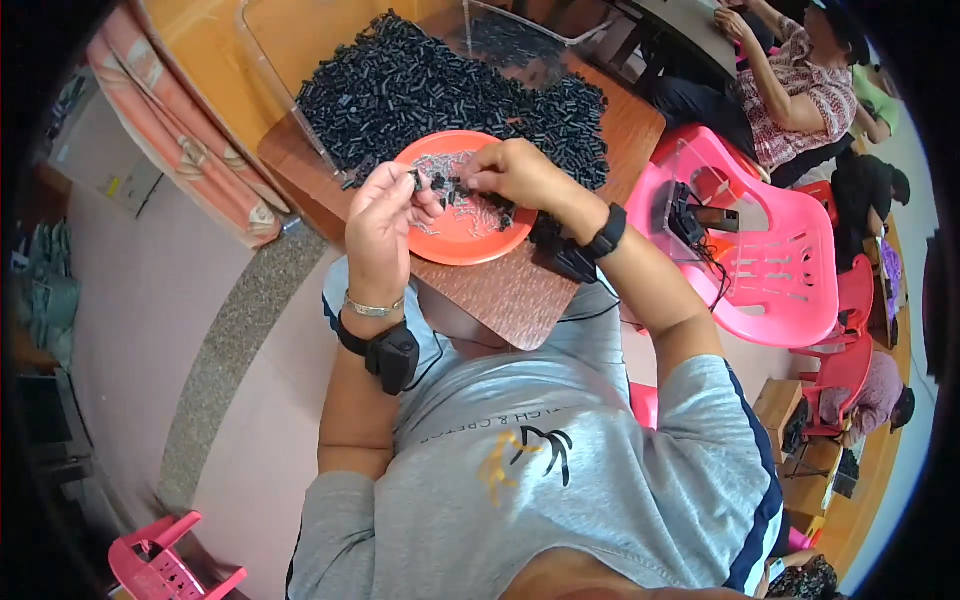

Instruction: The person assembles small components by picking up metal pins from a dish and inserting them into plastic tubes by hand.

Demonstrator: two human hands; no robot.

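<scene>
My left hand (383,215) is raised at the left rim of an orange plate (462,252), pinching a small black plastic piece (416,181) between thumb and fingers. Over the middle of the plate, my right hand (520,178) has its fingertips pressed together; what they hold, if anything, is too small to make out. Many thin, pale, pin-like bits (478,217) lie in the plate, with a few black pieces among them. Just behind the plate spreads a large heap of small black plastic pieces (420,90).
A clear plastic bin (262,70) surrounds the heap on a brown wooden table (500,290). A black device (570,262) with a cable rests by my right forearm. To the right stands a pink chair (790,260) bearing devices and cables. Other people (800,110) sit farther right.
</scene>
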